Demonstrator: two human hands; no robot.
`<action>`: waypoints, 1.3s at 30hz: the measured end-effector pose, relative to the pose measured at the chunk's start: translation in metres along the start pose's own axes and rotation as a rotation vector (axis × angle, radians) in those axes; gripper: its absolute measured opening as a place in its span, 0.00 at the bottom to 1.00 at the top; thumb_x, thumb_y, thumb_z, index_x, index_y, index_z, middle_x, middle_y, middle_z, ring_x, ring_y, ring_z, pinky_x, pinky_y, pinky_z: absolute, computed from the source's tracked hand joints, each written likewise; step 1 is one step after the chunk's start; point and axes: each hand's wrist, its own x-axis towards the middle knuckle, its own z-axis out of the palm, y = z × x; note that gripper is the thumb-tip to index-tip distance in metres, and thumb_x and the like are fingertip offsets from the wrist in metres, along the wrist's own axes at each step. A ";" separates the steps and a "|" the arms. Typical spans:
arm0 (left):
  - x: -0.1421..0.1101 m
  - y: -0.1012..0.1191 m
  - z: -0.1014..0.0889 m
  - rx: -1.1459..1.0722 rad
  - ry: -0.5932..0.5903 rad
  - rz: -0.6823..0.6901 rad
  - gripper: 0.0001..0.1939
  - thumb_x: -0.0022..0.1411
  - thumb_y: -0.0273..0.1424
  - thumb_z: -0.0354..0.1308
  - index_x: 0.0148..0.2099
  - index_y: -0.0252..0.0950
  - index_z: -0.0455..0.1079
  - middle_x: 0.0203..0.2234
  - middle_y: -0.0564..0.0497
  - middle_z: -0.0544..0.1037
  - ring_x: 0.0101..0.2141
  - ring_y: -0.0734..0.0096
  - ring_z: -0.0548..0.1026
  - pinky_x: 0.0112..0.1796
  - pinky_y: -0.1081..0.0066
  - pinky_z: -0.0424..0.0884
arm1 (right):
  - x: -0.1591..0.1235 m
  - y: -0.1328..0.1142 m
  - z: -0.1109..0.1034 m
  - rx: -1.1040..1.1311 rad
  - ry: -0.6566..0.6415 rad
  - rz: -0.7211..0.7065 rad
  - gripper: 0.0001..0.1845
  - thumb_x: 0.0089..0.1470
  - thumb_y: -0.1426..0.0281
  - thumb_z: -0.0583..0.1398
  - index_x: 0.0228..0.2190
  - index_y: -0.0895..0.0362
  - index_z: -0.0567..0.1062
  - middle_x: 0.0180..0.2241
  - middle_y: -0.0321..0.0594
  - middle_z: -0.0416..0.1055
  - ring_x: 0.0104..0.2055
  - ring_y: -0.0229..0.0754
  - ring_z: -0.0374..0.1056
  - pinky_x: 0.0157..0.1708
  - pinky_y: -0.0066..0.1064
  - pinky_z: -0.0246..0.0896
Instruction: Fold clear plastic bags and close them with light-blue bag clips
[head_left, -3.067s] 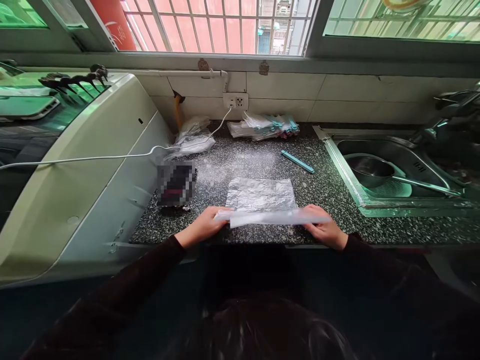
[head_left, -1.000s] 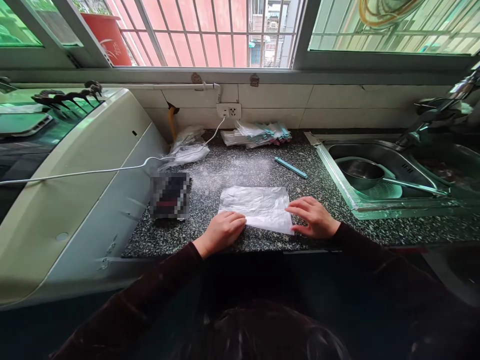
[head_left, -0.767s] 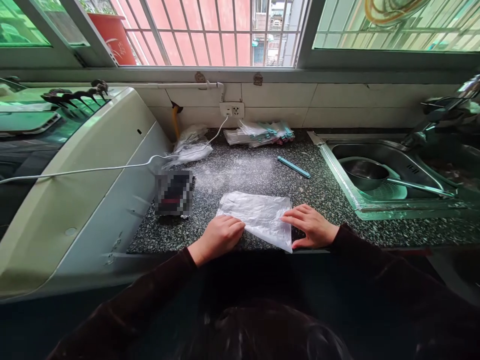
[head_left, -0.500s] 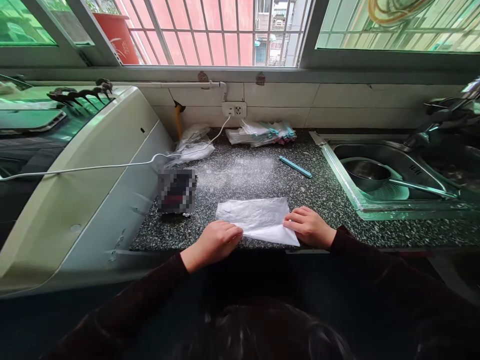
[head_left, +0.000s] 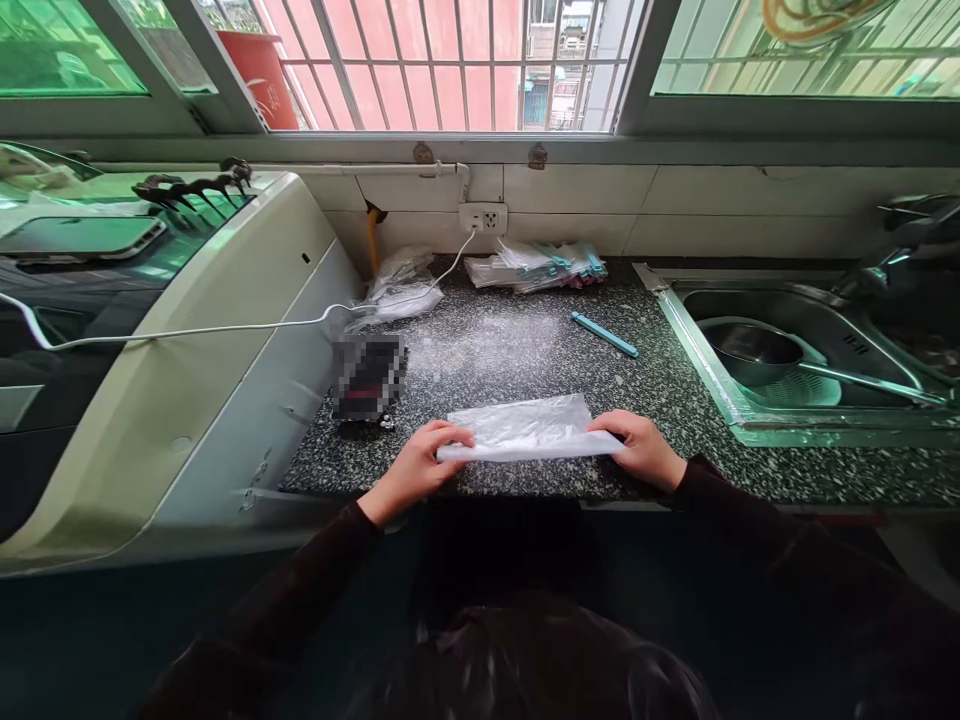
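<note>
A white, translucent plastic bag (head_left: 525, 425) lies across the front of the speckled countertop, its near edge folded over into a narrow strip. At its left end my left hand (head_left: 426, 455) pinches the folded edge between thumb and fingers. My right hand (head_left: 641, 445) grips the opposite end of the same fold, its fingertips partly hidden by the plastic. Farther back on the counter rests a light-blue bag clip (head_left: 604, 334), apart from both hands.
Behind lie a pile of clear plastic bags (head_left: 401, 290) and a bundle of bags with blue clips (head_left: 544, 266). A pixelated dark object (head_left: 367, 378) is at left, under a white cable (head_left: 225, 328). The sink (head_left: 739, 425) at right holds a pan (head_left: 754, 350).
The bag's near edge has been folded up and away from me, so the bag looks shorter. Both hands now pinch the ends of the fold. The view has shifted slightly left.
</note>
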 end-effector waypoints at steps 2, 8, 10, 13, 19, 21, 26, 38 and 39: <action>0.003 -0.001 0.007 -0.014 0.114 -0.069 0.11 0.56 0.37 0.55 0.32 0.35 0.74 0.31 0.46 0.77 0.35 0.65 0.73 0.39 0.65 0.69 | 0.003 0.000 0.002 -0.001 0.006 0.130 0.12 0.51 0.64 0.55 0.24 0.56 0.74 0.26 0.40 0.75 0.28 0.40 0.68 0.29 0.31 0.62; 0.008 0.001 0.016 0.039 0.211 -0.208 0.12 0.55 0.36 0.52 0.27 0.35 0.71 0.25 0.49 0.76 0.30 0.67 0.72 0.35 0.68 0.67 | 0.020 -0.005 0.002 -0.082 -0.072 0.392 0.16 0.50 0.62 0.53 0.17 0.56 0.68 0.18 0.36 0.69 0.21 0.37 0.63 0.23 0.27 0.53; 0.010 0.004 0.017 0.088 0.211 -0.235 0.11 0.55 0.35 0.52 0.26 0.36 0.69 0.24 0.50 0.75 0.29 0.67 0.72 0.35 0.68 0.66 | 0.025 -0.011 0.001 -0.156 -0.105 0.460 0.15 0.49 0.63 0.54 0.17 0.55 0.69 0.19 0.36 0.71 0.22 0.37 0.63 0.23 0.27 0.51; 0.012 0.005 0.017 0.182 0.209 -0.262 0.10 0.55 0.33 0.51 0.24 0.36 0.67 0.22 0.51 0.74 0.28 0.68 0.71 0.35 0.68 0.65 | 0.029 -0.018 -0.001 -0.274 -0.171 0.546 0.12 0.48 0.62 0.56 0.19 0.55 0.71 0.20 0.36 0.71 0.23 0.37 0.64 0.23 0.26 0.48; 0.014 -0.003 0.020 0.286 0.273 -0.231 0.12 0.55 0.33 0.54 0.41 0.33 0.67 0.24 0.51 0.73 0.27 0.67 0.71 0.33 0.67 0.67 | 0.031 -0.024 -0.002 -0.351 -0.233 0.606 0.12 0.48 0.62 0.56 0.21 0.54 0.73 0.23 0.35 0.73 0.25 0.37 0.64 0.24 0.26 0.46; 0.014 -0.001 0.021 0.396 0.407 -0.119 0.22 0.55 0.34 0.55 0.51 0.32 0.62 0.32 0.46 0.75 0.33 0.63 0.72 0.38 0.63 0.67 | 0.031 -0.024 -0.001 -0.362 -0.228 0.610 0.11 0.48 0.62 0.57 0.21 0.54 0.72 0.23 0.35 0.73 0.25 0.37 0.64 0.24 0.26 0.45; 0.024 0.015 0.037 0.618 0.313 0.331 0.18 0.60 0.33 0.52 0.53 0.36 0.64 0.51 0.42 0.70 0.51 0.58 0.66 0.51 0.59 0.60 | 0.029 -0.026 0.003 -0.393 -0.200 0.590 0.10 0.48 0.63 0.57 0.21 0.54 0.71 0.23 0.34 0.73 0.24 0.36 0.63 0.23 0.26 0.44; 0.044 0.020 0.064 0.624 -0.302 0.376 0.24 0.65 0.44 0.42 0.61 0.45 0.58 0.61 0.50 0.58 0.60 0.59 0.56 0.57 0.58 0.53 | 0.015 -0.025 0.007 -0.570 -0.046 0.065 0.12 0.52 0.66 0.55 0.22 0.58 0.70 0.22 0.39 0.70 0.26 0.38 0.60 0.28 0.30 0.44; 0.044 0.020 0.064 0.622 -0.302 0.375 0.24 0.65 0.44 0.42 0.61 0.45 0.58 0.61 0.50 0.58 0.60 0.59 0.56 0.57 0.58 0.53 | 0.014 -0.026 0.010 -0.579 -0.023 -0.039 0.12 0.54 0.67 0.54 0.22 0.58 0.70 0.22 0.40 0.70 0.27 0.38 0.60 0.29 0.31 0.44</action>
